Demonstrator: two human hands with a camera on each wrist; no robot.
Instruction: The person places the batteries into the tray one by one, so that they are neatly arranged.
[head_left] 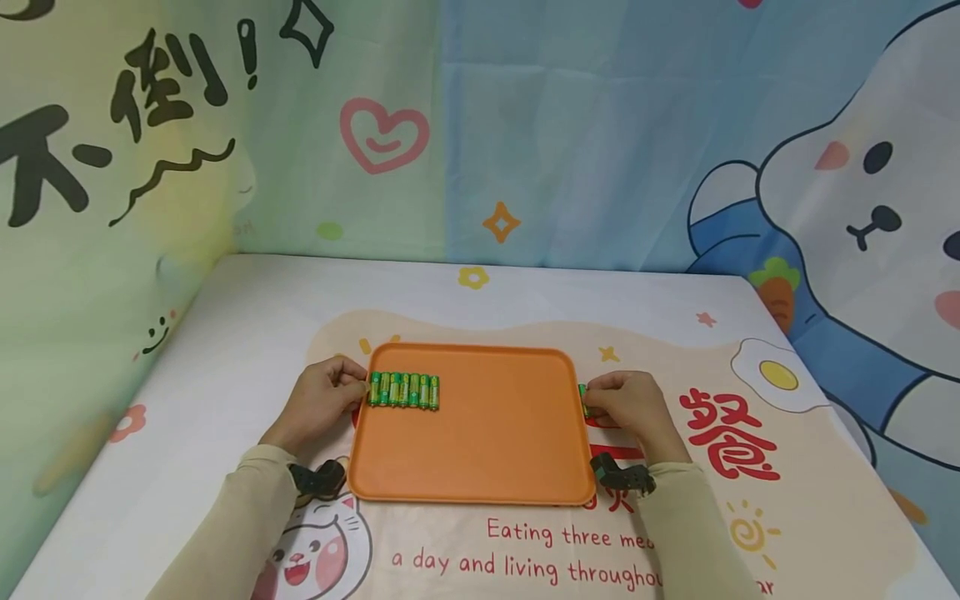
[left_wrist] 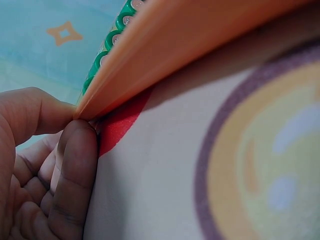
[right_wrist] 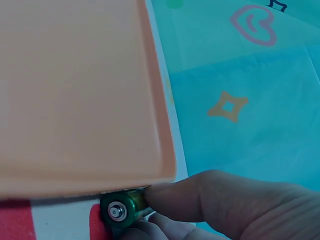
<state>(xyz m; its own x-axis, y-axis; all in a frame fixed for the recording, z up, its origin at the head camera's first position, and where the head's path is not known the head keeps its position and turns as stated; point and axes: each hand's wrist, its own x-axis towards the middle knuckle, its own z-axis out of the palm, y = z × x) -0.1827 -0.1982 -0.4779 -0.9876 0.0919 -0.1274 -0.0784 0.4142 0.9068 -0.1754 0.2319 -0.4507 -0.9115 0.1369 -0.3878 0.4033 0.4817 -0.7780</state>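
An orange rectangular tray (head_left: 480, 450) lies on the table, with several green batteries (head_left: 405, 390) standing side by side in a row at its upper left. My left hand (head_left: 318, 404) is at the tray's left side; in the left wrist view its thumb and forefinger (left_wrist: 77, 145) pinch the tray's edge. Just outside the right rim, my right hand (head_left: 633, 408) holds a single green battery (right_wrist: 119, 209) between thumb and fingers. That battery's metal tip faces the right wrist camera, close against the tray's outer wall. The other fingers of the right hand are partly hidden.
A printed cloth (head_left: 525, 542) with red lettering and cartoon figures covers the table under the tray. Behind it hangs a patterned curtain (head_left: 570, 150). Dark wrist-camera straps (head_left: 622, 473) sit at both cuffs, beside the tray's lower sides.
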